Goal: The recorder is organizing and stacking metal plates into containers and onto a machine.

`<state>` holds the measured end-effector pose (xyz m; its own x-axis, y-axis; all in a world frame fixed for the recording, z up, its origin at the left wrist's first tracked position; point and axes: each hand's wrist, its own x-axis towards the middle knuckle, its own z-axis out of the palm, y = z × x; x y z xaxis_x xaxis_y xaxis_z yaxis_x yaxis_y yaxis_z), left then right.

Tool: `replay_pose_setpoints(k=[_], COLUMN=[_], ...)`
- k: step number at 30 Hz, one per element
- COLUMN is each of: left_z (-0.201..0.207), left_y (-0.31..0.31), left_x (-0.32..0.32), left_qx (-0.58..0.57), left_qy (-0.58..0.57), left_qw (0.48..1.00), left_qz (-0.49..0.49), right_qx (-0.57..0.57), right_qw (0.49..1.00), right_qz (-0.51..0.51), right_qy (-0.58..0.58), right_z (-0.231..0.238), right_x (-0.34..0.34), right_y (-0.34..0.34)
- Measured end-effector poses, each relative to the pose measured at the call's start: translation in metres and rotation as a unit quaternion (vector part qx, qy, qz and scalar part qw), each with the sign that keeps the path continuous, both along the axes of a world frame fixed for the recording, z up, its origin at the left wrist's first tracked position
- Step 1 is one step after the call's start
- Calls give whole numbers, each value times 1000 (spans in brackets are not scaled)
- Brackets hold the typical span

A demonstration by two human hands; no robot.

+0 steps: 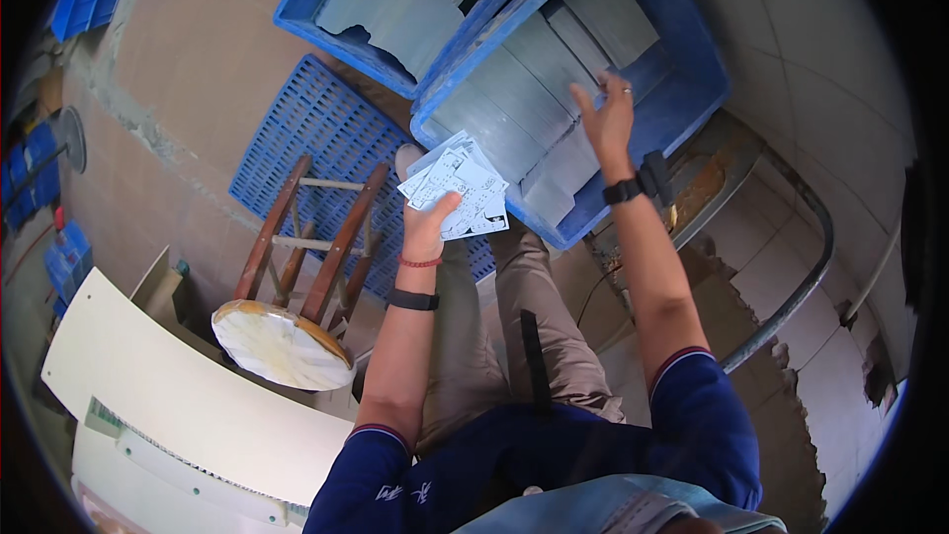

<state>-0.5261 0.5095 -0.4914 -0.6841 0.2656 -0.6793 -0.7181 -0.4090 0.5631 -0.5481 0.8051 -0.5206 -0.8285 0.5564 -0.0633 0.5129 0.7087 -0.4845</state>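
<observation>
My left hand point(425, 225) is closed on a fanned stack of pale printed sheets point(463, 183), its thumb lying across the top. The sheets carry dark line patterns and sit unevenly on one another. They are beside the near left corner of a blue plastic bin point(697, 30). Over that bin, my right hand point(611, 124) has its thumb and fingers apart with nothing visible between them. Rows of tightly packed pale grey pieces point(504, 89) fill much of the bin below it. Whether the right fingertips touch these pieces I cannot tell.
A second blue bin point(297, 10) with stacked grey pieces adjoins at the far left. A blue slatted plastic crate point(287, 129) lies on the floor, a tipped wooden stool point(282, 346) by it. White panels point(178, 376) lean at the near left; a curved metal bar point(806, 282) stands right.
</observation>
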Motion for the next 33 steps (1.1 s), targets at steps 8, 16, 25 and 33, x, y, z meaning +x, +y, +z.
replay_pose_setpoints(k=[8,16,25,33], left_z=[2,1,-3,-2], left_y=[-2,-2,-5,-8], left_x=[-1,-2,0,1], left_qx=[-1,-5,1,-23], left_qy=[-2,-7,-7,9], left_qw=[1000,1000,1000,999], left_qz=[-8,-20,-18,-39], right_qx=[102,-23,86,25], right_qw=[990,995,994,996], right_qz=[50,-98,-8,-58], right_qy=[-85,-2,-68,57], right_z=[-41,-60,-57,-25], right_x=[-54,-60,-58,-27], right_y=[87,136,137,103])
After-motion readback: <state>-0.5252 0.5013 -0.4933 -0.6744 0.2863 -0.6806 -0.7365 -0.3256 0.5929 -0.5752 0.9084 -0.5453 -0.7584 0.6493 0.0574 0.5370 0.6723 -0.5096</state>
